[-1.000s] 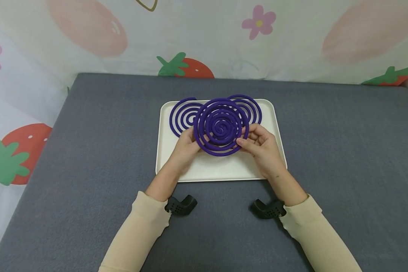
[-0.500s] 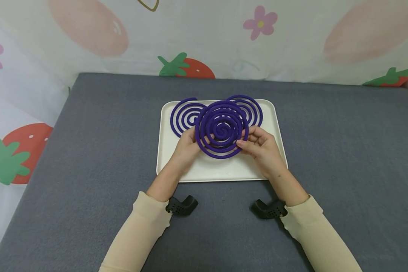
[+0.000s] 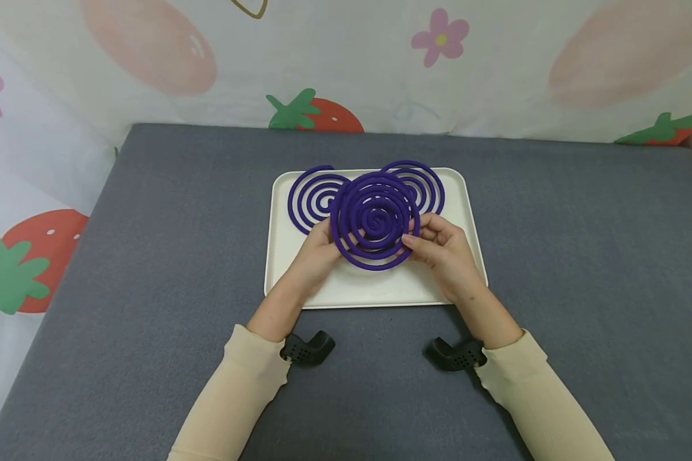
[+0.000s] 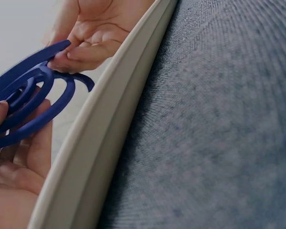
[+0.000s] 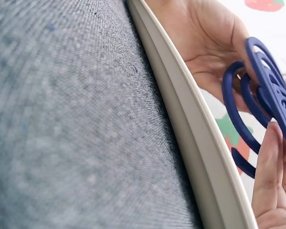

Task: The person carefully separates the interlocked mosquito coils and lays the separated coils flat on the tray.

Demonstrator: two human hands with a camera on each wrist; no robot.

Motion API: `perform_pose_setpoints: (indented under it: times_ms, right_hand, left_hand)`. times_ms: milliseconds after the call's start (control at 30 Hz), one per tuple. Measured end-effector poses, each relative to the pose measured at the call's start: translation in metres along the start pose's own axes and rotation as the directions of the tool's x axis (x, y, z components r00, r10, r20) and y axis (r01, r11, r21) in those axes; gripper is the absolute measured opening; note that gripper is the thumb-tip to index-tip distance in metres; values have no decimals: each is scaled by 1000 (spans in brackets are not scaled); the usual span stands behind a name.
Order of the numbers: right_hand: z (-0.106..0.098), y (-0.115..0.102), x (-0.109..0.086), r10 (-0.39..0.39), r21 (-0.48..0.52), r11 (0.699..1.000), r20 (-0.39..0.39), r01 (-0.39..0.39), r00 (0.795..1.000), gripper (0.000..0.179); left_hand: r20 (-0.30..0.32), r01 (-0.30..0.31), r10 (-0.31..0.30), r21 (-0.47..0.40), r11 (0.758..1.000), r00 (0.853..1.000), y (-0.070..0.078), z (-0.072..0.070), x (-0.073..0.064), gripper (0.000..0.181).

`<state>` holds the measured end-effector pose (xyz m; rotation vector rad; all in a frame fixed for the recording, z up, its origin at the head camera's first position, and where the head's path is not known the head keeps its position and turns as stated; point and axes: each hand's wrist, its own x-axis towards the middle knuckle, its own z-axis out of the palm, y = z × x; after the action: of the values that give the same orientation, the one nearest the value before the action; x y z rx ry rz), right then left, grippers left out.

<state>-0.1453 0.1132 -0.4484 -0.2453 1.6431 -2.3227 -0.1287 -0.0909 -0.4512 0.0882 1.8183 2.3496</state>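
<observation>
Purple spiral mosquito coils (image 3: 376, 221), which look like a stack of more than one, are held tilted above the white tray (image 3: 375, 294). My left hand (image 3: 317, 253) grips their left edge, its fingertips partly hidden behind the rings. On the right edge, my right hand (image 3: 446, 253) pinches the rim with the thumb in front. Both wrist views show gaps between the overlapping rings of the held coils (image 4: 38, 121). Behind them, another purple coil (image 3: 293, 205) lies at the tray's back left and a further coil (image 3: 440, 189) at its back right, both partly covered.
The tray sits on a grey cloth-covered table (image 3: 179, 256). Both rear coils reach past the tray's back rim. A patterned curtain (image 3: 380, 70) hangs behind the table. Black wrist-worn devices (image 3: 308, 347) jut inward below both hands.
The held coils have shifted slightly down toward the person and their tilt has changed a little. Both hands keep their grip. The tray and the rear coils stay put.
</observation>
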Motion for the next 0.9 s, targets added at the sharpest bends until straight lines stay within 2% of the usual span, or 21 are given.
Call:
perform_pose_setpoints:
  times_ms: [200, 367, 500, 667, 900]
  right_hand:
    - [1, -2, 1, 41, -27, 999, -76, -43, 996, 21]
    - [1, -1, 1, 59, -74, 995, -103, -67, 993, 17]
    - [1, 0, 1, 61, -94, 993, -115, -72, 991, 17]
    - [1, 0, 1, 44, -120, 991, -107, -56, 993, 17]
    - [2, 0, 1, 19, -124, 992, -91, -30, 996, 20]
  left_hand:
    - [15, -21, 20, 68, 997, 1000, 0, 1, 0, 34]
    - [-14, -28, 30, 109, 994, 999, 1, 2, 1, 31]
    - [-10, -32, 33, 142, 989, 999, 1, 2, 1, 30]
    - [-5, -15, 16, 144, 989, 1000, 1, 1, 1, 30]
    - [-22, 19, -17, 101, 995, 1000, 2, 1, 1, 28]
